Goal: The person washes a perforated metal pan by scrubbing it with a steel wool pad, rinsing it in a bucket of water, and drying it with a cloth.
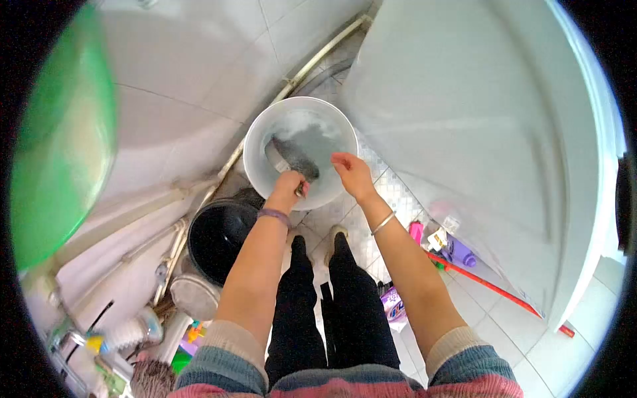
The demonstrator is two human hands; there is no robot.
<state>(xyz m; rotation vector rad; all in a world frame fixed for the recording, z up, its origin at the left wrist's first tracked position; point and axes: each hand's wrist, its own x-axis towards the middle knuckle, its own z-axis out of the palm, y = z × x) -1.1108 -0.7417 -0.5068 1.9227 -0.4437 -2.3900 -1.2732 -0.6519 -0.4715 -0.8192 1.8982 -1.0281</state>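
Note:
A white round bucket [253,169] stands on the tiled floor in front of my feet, with cloudy, foamy water [318,136] inside. My left hand [288,188] is closed at the near side of the bucket, around the handle of what looks like a brush [302,159] with a pale band and dark bristles. The brush slants away from my fist, its bristles low in the bucket at the water. My right hand [353,174] hovers over the bucket's right rim, fingers loosely stretched toward the water and nothing visible in them.
A black bucket [222,232] stands close on the left, near wall pipes [232,156]. At the right is a large pale appliance-like surface [458,119]. A red stick [491,282], a purple bottle [460,253] and a purple package [393,306] lie on the right. A green basin [66,139] is at far left.

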